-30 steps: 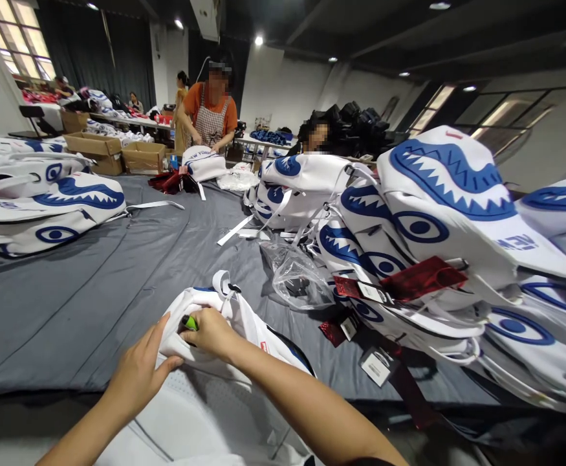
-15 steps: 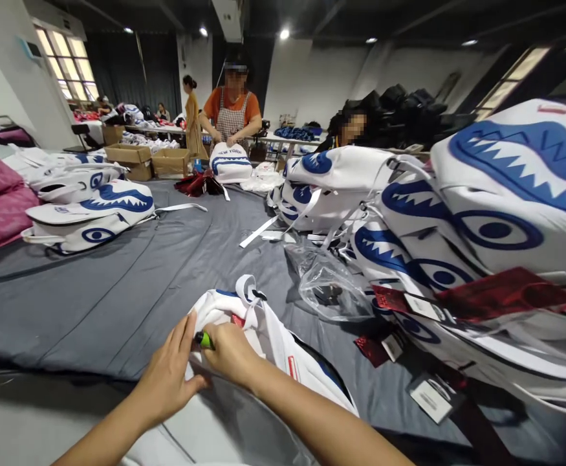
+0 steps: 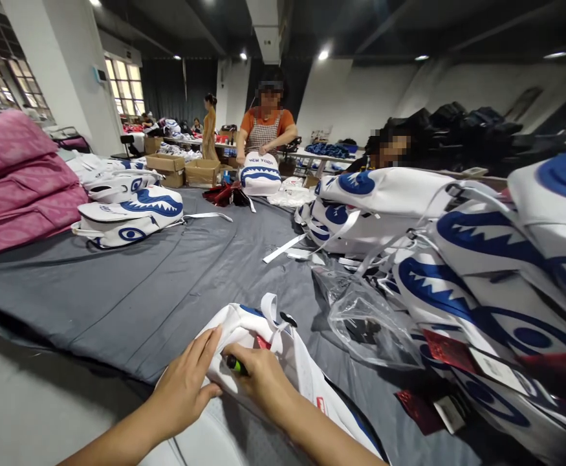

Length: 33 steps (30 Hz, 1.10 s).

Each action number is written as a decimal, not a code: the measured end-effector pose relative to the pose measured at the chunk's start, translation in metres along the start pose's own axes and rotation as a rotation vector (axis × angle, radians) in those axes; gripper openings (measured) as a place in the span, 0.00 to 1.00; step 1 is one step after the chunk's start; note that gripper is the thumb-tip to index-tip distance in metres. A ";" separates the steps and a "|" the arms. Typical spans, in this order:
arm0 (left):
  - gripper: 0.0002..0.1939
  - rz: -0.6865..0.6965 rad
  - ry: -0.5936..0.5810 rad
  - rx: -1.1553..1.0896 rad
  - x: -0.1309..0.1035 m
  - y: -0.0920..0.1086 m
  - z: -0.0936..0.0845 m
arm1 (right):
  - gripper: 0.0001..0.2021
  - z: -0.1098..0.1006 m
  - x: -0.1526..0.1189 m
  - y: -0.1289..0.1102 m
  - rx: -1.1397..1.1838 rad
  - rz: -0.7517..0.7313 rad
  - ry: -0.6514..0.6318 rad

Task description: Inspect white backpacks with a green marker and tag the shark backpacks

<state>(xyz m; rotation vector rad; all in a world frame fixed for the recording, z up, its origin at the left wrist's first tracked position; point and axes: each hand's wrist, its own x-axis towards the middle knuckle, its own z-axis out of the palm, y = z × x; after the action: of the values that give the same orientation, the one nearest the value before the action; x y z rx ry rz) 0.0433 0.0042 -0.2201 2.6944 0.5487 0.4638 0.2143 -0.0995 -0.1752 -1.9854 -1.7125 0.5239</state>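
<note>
In front of me an open white backpack (image 3: 306, 362) with blue trim lies on the grey-covered table, its inside facing me. My left hand (image 3: 193, 375) grips the backpack's left edge, fingers over the fabric and thumb below. My right hand (image 3: 263, 382) reaches into the opening, closed around a small green-and-black tool (image 3: 235, 364); its working end is hidden, so I cannot tell its kind. A red label (image 3: 263, 342) shows inside, just beyond the right hand. A white strap loop (image 3: 269, 305) with a black buckle stands up at the bag's top.
White shark-print backpacks (image 3: 447, 285) are piled at the right, with tags hanging off. A clear plastic bag (image 3: 365, 317) lies beside them. At the left are another white backpack (image 3: 132, 217) and stacked pink bags (image 3: 25, 184). Across the table, a co-worker (image 3: 266, 126) handles a white backpack.
My view has turned left, so the scene sits farther right. The right hand with the green-and-black tool has tilted slightly inside the bag; the left hand still grips the edge.
</note>
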 end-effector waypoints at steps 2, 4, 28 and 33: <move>0.56 -0.006 0.006 -0.022 0.000 0.000 0.001 | 0.12 -0.002 0.005 0.001 -0.113 -0.020 -0.044; 0.55 -0.009 0.022 -0.038 0.000 -0.001 0.003 | 0.06 -0.003 0.009 -0.001 -0.259 -0.016 -0.080; 0.13 -0.115 -0.177 -0.313 0.006 0.051 -0.041 | 0.14 -0.068 -0.113 0.006 -0.783 0.173 -0.239; 0.25 0.316 0.025 -0.196 0.007 0.101 -0.098 | 0.11 -0.084 -0.200 -0.045 -0.198 0.414 -0.123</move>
<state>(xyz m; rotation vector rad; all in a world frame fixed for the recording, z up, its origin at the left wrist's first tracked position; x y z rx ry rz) 0.0437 -0.0533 -0.0911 2.5931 0.0750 0.6006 0.1950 -0.3002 -0.0829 -2.5192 -1.4679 0.6464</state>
